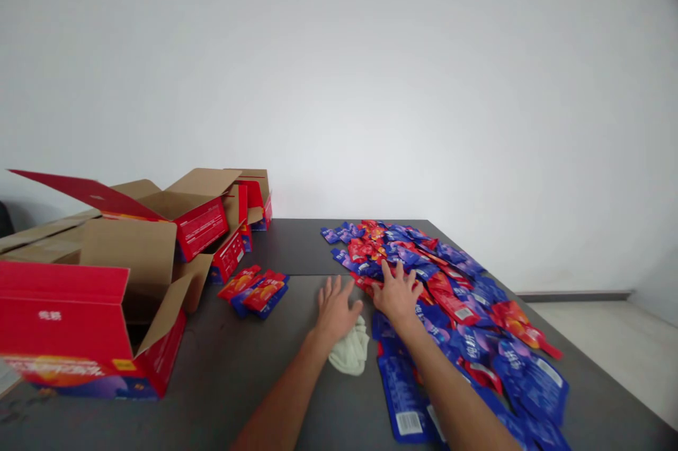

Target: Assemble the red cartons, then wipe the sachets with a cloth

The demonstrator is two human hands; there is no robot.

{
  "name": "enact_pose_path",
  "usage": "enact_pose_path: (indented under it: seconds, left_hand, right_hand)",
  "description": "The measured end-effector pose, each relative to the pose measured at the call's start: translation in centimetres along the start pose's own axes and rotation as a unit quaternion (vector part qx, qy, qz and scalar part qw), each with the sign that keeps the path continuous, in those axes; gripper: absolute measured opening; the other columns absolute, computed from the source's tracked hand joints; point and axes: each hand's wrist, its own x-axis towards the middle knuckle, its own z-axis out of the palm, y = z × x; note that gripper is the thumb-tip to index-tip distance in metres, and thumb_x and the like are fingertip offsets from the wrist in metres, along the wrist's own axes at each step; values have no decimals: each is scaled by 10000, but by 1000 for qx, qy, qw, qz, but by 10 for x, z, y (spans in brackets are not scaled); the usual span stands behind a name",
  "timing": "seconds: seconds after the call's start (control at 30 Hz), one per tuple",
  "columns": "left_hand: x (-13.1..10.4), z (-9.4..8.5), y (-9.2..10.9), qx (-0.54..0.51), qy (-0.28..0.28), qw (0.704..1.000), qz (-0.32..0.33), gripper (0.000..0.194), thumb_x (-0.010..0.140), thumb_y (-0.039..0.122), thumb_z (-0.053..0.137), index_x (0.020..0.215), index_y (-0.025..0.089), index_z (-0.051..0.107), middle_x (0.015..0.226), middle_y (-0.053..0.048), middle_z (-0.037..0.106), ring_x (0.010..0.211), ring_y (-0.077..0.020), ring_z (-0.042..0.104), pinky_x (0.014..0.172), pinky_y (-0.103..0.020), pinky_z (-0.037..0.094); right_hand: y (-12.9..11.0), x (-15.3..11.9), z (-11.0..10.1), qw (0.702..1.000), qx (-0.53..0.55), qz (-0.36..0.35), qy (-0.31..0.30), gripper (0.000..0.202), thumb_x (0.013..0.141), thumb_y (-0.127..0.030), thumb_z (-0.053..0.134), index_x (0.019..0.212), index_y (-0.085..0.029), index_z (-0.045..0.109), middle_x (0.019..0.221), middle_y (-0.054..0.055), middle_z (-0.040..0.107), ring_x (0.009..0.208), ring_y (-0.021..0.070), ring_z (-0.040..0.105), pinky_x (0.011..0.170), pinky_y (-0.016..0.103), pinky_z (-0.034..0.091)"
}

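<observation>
My left hand (335, 311) is spread over the dark table (296, 380), its palm side beside a crumpled pale cloth (352, 351). Nothing shows in its fingers. To the right, my right hand (396, 296) reaches with fingers apart onto a broad pile of blue and red pouches (471, 338). Its fingertips lie on or just above some red pouches; I cannot tell whether they press down. A small stack of red and blue pouches (259, 291) lies to the left of my left hand.
Open red cartons stand along the left: a near carton (68, 317) with raised flaps, a carton (204, 225) behind it, and a farther carton (262, 207) at the back. A white wall (339, 84) rises behind the table. Pale floor (598, 327) shows beyond the right edge.
</observation>
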Motion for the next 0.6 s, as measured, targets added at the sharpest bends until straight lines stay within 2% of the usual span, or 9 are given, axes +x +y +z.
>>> enact_pose_path:
  seconds: [0.1, 0.27, 0.43, 0.6]
  left_hand:
    - [2, 10, 4, -4, -38, 999, -9, 675, 835, 461, 553, 1474, 287, 422, 1589, -101, 325, 1475, -348, 225, 1172, -528, 187]
    - [0, 12, -9, -42, -40, 998, 29, 597, 848, 367, 515, 1408, 162, 506, 1449, -135, 522, 1380, -285, 413, 1170, -412, 258]
    - [-9, 3, -22, -123, -30, 991, 41, 485, 883, 349, 485, 1312, 140, 574, 1376, -145, 589, 1278, -247, 529, 1106, -350, 356]
    - [-19, -16, -28, -141, -39, 987, 73, 301, 907, 272, 439, 1086, 195, 668, 1103, -97, 721, 1035, -216, 654, 934, -308, 453]
  right_hand:
    - [15, 2, 11, 1000, -2, 11, -14, 714, 876, -554, 537, 1519, -368, 286, 1621, 115, 176, 1384, 501, 244, 1007, 684, 197]
    - [5, -3, 23, 995, -25, -68, -74, 626, 816, -469, 624, 1414, -380, 460, 1622, 72, 194, 1391, 512, 185, 984, 725, 174]
    - [-9, -9, 21, 989, -23, -114, -89, 551, 819, -351, 580, 1365, -375, 513, 1599, 66, 270, 1359, 489, 255, 978, 731, 176]
    - [-24, -17, 13, 979, -10, -167, -119, 555, 824, -325, 557, 1373, -381, 509, 1595, 52, 291, 1366, 478, 258, 973, 720, 223]
